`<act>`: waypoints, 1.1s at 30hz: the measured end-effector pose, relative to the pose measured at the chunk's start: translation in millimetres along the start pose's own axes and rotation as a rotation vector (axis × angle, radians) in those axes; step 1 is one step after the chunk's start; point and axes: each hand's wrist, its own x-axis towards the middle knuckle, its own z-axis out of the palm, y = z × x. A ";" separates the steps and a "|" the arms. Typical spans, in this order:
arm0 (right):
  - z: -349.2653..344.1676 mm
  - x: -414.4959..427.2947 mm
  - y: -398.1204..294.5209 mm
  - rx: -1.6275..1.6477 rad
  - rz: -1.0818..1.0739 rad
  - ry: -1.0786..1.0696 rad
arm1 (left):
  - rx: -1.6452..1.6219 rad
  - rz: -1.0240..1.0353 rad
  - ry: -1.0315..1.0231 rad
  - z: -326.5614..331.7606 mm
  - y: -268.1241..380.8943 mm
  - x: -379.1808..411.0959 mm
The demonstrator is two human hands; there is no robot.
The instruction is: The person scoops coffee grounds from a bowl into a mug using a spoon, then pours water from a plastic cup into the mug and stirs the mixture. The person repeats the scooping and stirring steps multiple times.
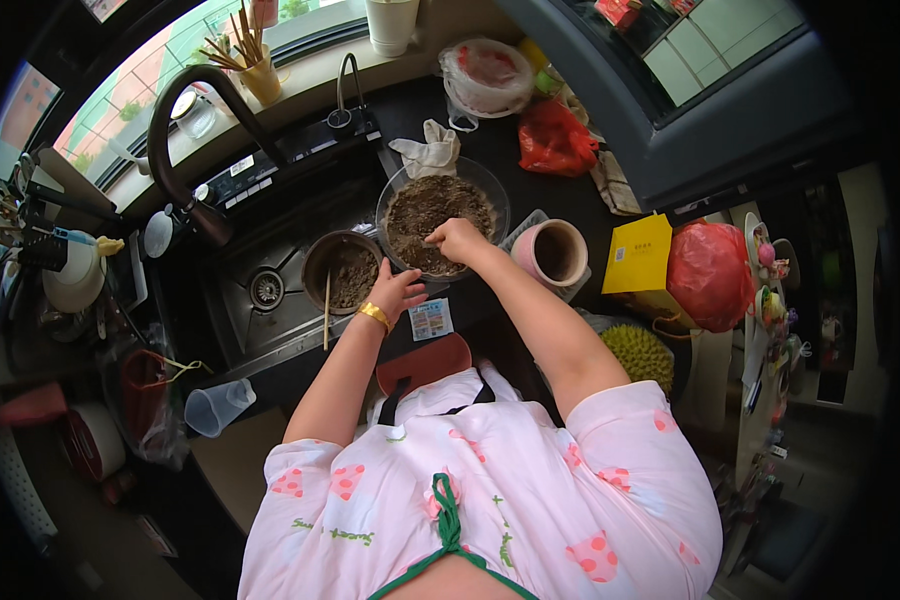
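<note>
A clear bowl (pixel 501 196) of dark, crumbly soil (pixel 439 206) sits on the counter beside the sink. My right hand (pixel 457 241) reaches over its near side, fingers bent down at the soil; whether they pinch anything is not visible. My left hand (pixel 396 291), fingers apart and without a hold on anything, is by the right rim of a round brown pot (pixel 309 274). That pot contains soil (pixel 354 274), and a thin wooden stick (pixel 327 311) leans across its near rim. To the right of the bowl stands a pink pot (pixel 526 251) with a dark interior.
The black sink (pixel 270 259) lies left, under a dark curved faucet (pixel 163 135). A printed packet (pixel 430 319) lies at the counter's near edge. Pale gloves (pixel 429 148) touch the bowl's back. Right are a red bag (pixel 553 139), yellow box (pixel 637 255) and durian (pixel 637 356).
</note>
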 end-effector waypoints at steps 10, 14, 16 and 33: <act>-19.4 -6.4 10.9 0.441 0.204 -0.024 | -0.122 0.044 -0.144 -3.3 -3.5 42.7; -29.7 -12.3 13.3 0.515 0.200 0.003 | -0.164 0.130 -0.144 1.4 -8.5 46.4; -33.3 -14.3 14.0 0.571 0.193 0.006 | -0.193 0.099 -0.078 5.5 -9.1 44.1; -72.2 -36.1 11.5 0.593 0.156 0.092 | -0.216 0.334 -0.206 15.3 26.1 21.4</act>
